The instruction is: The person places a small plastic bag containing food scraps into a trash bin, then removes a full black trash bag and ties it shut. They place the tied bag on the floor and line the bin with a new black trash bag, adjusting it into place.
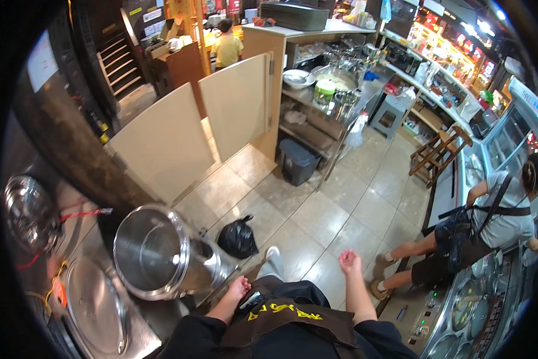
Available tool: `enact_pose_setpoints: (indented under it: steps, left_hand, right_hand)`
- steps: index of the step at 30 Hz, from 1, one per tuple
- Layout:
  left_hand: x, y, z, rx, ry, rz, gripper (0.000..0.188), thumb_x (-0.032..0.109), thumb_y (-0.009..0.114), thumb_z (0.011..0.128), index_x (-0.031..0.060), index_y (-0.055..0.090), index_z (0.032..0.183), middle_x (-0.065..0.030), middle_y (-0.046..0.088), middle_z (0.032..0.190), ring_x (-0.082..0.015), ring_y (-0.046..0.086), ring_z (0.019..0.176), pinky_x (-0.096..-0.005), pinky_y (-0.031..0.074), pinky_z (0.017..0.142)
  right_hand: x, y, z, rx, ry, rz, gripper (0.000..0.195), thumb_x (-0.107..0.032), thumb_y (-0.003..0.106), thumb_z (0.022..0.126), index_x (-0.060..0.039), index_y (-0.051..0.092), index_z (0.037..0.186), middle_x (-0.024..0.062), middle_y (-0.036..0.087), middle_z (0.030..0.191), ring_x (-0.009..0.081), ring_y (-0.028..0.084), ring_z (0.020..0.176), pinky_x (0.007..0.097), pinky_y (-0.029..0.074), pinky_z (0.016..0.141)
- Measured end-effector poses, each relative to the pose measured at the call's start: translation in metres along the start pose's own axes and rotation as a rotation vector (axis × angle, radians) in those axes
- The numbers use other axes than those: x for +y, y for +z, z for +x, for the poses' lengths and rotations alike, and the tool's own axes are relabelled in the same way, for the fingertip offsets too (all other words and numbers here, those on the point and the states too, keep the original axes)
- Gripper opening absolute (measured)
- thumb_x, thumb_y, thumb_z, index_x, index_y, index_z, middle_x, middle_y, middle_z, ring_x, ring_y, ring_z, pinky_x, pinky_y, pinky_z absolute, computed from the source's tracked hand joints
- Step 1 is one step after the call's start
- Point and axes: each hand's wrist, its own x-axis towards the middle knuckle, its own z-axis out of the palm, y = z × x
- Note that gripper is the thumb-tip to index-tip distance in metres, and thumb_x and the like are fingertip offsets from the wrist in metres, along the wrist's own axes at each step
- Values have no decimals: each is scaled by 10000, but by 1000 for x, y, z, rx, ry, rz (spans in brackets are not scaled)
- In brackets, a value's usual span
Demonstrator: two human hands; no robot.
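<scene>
My left hand (240, 287) is by the left side of my dark apron (282, 321), its fingers curled and nothing seen in it. White items (249, 299) stick out of the apron beside that hand. My right hand (350, 262) is held out over the tiled floor, palm partly up, fingers loosely curled and empty. A tall steel pot (150, 251) without a lid stands to my left, and its inside looks bare. Ahead of my feet a tied black plastic bag (237, 237) lies on the tiles.
Low beige swing doors (165, 143) stand ahead. A dark bin (298, 161) sits under a steel worktable (314, 101). At right, a co-worker (498, 215) stands at a counter with round wells (466, 309). A wooden stool (442, 155) stands beyond. A large lid (96, 305) lies at lower left.
</scene>
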Motion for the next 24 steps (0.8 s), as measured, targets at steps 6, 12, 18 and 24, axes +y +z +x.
enact_pose_setpoints:
  steps: [6, 12, 18, 24]
  left_hand:
    - [101, 132, 96, -40, 116, 184, 232, 245, 437, 781, 46, 481, 670, -54, 470, 508, -188, 483, 447, -290, 421, 444]
    - [214, 193, 142, 47, 43, 87, 215, 240, 449, 771, 61, 469, 654, -37, 415, 472, -180, 470, 452, -282, 406, 442]
    - [394, 261, 165, 121, 501, -142, 197, 227, 460, 769, 79, 447, 639, 1, 409, 495, -113, 436, 463, -239, 394, 461]
    - [585, 380, 94, 251, 1235, 54, 210, 158, 429, 815, 76, 408, 622, 5, 384, 521, -70, 376, 474, -201, 342, 471]
  right_hand:
    - [-3, -26, 34, 20, 309, 164, 157, -179, 389, 732, -70, 438, 630, 48, 464, 628, 211, 462, 594, 340, 398, 573]
    - [-76, -75, 65, 676, -24, 219, 163, -178, 349, 727, -62, 365, 614, 52, 445, 602, 205, 446, 597, 348, 380, 606]
    - [-100, -12, 221, 639, 88, 138, 132, -182, 375, 692, -74, 367, 616, 33, 448, 605, 179, 443, 599, 331, 384, 623]
    - [-47, 433, 389, -93, 367, -164, 129, -161, 423, 742, -50, 478, 778, 40, 494, 670, 187, 438, 594, 312, 379, 588]
